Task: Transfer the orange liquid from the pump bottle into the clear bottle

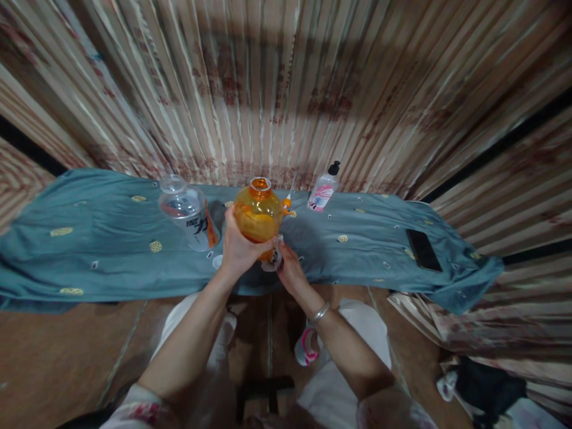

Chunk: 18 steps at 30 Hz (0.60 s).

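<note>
An orange see-through bottle point(259, 214) with an uncapped neck stands upright in front of me, at the middle of the cloth-covered table. My left hand point(239, 241) is wrapped round its left side and lower front. In my right hand point(290, 265) is a crumpled whitish wipe or tissue point(272, 259), pressed against the bottle's lower right. Just behind the bottle on the right is an orange spray pump top point(286, 204) with a thin tube. A small round white piece point(217, 261) lies by my left wrist.
A large clear plastic bottle point(187, 214) without a cap stands on the left. To the right are a pink-labelled pump bottle point(322, 192) and a black phone point(423, 250). The teal cloth point(111, 238) covers the table; a pleated curtain point(268, 89) hangs behind.
</note>
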{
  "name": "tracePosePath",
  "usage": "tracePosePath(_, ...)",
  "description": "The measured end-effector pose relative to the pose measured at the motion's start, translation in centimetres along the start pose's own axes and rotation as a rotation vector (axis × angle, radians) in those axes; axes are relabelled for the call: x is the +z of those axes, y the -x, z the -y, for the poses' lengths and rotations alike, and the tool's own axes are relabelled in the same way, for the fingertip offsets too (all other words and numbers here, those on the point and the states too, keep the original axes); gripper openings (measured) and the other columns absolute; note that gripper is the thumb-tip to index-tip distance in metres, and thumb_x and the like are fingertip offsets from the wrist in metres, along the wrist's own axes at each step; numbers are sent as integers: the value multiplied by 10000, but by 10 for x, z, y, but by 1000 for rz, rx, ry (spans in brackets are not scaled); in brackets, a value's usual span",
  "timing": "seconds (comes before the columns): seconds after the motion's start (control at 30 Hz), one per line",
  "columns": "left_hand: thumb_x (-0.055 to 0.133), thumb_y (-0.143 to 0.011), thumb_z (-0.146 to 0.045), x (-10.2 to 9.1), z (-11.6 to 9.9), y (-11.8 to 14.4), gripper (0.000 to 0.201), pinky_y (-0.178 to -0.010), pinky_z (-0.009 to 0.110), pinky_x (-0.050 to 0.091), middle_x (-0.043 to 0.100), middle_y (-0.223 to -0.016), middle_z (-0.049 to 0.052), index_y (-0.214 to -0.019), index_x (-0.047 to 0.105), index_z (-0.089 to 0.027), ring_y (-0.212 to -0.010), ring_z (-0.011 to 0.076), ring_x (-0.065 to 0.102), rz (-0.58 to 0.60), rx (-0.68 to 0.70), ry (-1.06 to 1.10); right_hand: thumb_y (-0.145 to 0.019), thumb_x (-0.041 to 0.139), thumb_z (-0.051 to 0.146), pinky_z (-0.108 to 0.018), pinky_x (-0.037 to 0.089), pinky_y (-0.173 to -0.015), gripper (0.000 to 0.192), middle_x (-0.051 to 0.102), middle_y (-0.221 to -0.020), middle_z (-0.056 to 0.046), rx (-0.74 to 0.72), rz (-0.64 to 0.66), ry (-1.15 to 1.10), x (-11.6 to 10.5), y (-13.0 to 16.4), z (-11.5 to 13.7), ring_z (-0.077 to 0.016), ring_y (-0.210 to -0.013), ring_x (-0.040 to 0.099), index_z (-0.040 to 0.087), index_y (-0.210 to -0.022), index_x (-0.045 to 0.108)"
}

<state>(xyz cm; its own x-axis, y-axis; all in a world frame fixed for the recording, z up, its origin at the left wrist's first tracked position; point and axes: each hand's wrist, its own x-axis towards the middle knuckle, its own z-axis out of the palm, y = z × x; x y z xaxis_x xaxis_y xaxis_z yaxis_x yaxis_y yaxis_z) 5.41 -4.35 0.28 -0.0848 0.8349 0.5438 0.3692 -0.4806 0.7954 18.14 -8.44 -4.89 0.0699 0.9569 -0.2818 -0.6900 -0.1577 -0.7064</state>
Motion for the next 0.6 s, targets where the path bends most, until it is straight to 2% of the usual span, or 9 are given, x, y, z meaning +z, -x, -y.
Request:
tracePosePath(0.1, 973, -490, -422, -1, 2, 0, 1015, -1045, 517, 523, 616, -1258, 117, -1312, 417, -211, -1188, 329, 642, 24, -14, 79, -805, 725, 413, -304, 548, -917, 218, 784, -955, 10, -20, -4, 2, -2, -5, 1, -147, -956, 709, 235, -931, 716)
tracePosePath(0.23, 970, -497, -460, -5, 1, -1, 929, -998, 515, 557, 634, -1194, 86, -1243, 469, -224, -1139, 312, 660, 61, -45, 181, -860, 673, 429, -315, 550, -904, 220, 783, -932, 10, 27, 16, -3, -4, -14, 1, -159, -945, 715, 230, -942, 714)
tracePosePath(0.43, 941, -500, -562, -12, -16, 3, 874, -939, 497, 590, 637, -1153, 76, -1181, 507, -228, -1087, 304, 676, 203, -124, 390, -958, 579, 481, -408, 580, -872, 364, 722, -1108, -72, 177, 104, 21, -5, -23, 1, -185, -976, 690, 169, -1120, 672)
tracePosePath(0.6, 923, -488, -616, -14, -28, 5, 826, -889, 478, 620, 676, -1089, 64, -1113, 540, -234, -1022, 293, 708, 233, -200, 495, -994, 410, 492, -427, 614, -753, 424, 763, -966, -82, 252, 216, 61, 1, -19, 1, -216, -881, 712, 198, -1076, 703)
